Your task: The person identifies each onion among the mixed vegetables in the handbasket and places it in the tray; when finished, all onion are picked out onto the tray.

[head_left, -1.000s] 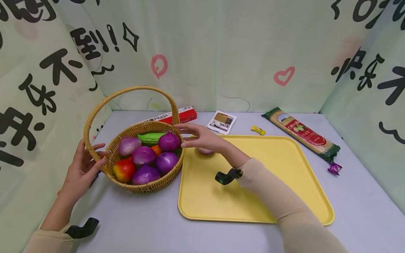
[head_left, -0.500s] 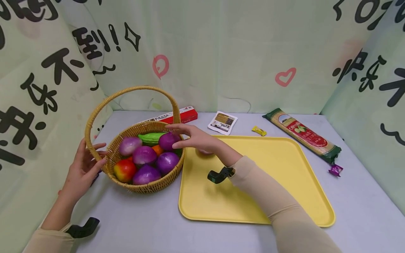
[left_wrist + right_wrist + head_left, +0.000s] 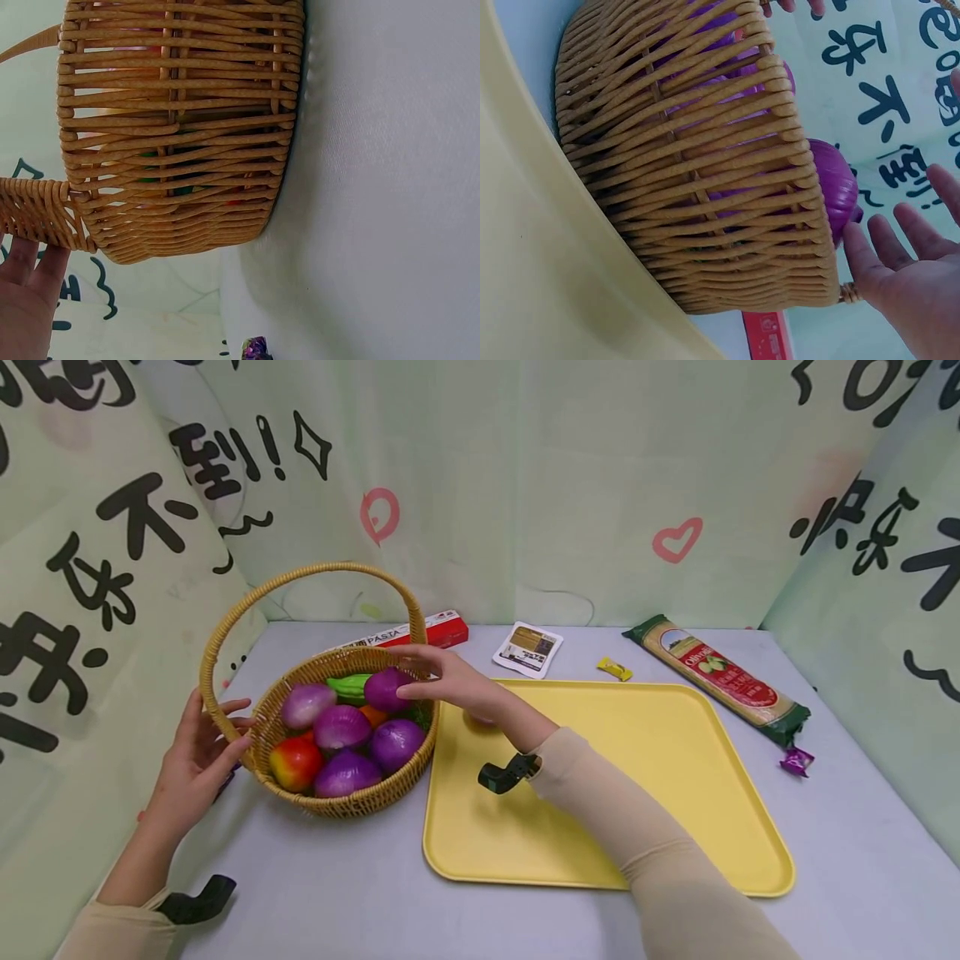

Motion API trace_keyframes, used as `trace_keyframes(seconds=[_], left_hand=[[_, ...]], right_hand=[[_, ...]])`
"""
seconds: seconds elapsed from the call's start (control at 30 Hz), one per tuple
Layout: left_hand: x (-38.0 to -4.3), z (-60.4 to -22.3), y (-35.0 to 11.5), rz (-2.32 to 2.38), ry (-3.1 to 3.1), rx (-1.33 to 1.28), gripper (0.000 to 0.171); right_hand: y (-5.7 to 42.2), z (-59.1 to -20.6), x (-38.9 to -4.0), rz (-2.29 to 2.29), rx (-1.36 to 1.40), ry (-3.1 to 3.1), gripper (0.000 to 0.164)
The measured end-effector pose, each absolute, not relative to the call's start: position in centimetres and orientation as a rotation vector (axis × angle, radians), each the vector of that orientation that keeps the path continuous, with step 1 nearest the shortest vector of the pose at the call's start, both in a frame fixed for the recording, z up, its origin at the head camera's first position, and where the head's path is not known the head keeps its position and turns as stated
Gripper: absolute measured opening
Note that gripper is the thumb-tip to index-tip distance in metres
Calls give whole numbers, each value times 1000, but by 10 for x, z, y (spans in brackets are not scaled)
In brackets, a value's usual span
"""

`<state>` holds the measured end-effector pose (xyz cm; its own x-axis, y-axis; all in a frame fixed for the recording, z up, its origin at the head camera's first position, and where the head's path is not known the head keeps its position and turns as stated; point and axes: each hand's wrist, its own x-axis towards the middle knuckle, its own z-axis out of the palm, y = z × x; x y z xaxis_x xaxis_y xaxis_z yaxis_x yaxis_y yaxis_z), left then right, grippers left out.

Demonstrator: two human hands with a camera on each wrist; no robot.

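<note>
A wicker basket [image 3: 360, 806] stands left of a yellow tray [image 3: 600, 827]. It holds several purple onions [image 3: 341, 727], a red-yellow apple-like fruit [image 3: 295, 764], a green ridged vegetable [image 3: 347, 687] and an orange piece [image 3: 372, 717]. My left hand [image 3: 197, 760] grips the base of the basket's handle [image 3: 34, 214], thumb in front and fingers behind. Over the right rim reaches my right hand [image 3: 457, 681], its thumb against the rear right onion [image 3: 386, 690]. The right wrist view shows its fingers spread beside that onion [image 3: 832, 187].
A pale purple round thing [image 3: 478, 722] lies on the tray, partly hidden by my right wrist. Behind stand a red pasta box [image 3: 446, 630] and a white pouch [image 3: 527, 650]. A yellow candy [image 3: 615, 669], a long green-ended package [image 3: 716, 677] and a purple candy [image 3: 797, 762] lie around the tray.
My right hand has moved left from the basket's right rim to the rear right onion, which has shifted slightly left. The left hand has stayed at the handle.
</note>
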<state>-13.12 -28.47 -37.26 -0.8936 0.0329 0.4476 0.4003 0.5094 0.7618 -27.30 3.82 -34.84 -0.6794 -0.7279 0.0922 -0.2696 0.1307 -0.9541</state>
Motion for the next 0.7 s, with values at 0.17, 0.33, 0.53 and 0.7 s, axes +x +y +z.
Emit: trace_keyframes(seconds=[0.17, 0.33, 0.53, 0.7], left_hand=[[-131, -372, -285, -1349, -2373, -373, 82], [-131, -372, -284, -1352, -2373, -374, 81], [-131, -372, -284, -1352, -2378, -365, 80], [-131, -371, -284, -1354, -2378, -371, 81]], right_hand=[[31, -351, -276, -1623, -917, 1969, 57], [25, -350, -277, -1616, -882, 2006, 57], [14, -353, -278, -1622, -740, 1980, 58], [6, -354, -280, -1719, -653, 1881, 56]])
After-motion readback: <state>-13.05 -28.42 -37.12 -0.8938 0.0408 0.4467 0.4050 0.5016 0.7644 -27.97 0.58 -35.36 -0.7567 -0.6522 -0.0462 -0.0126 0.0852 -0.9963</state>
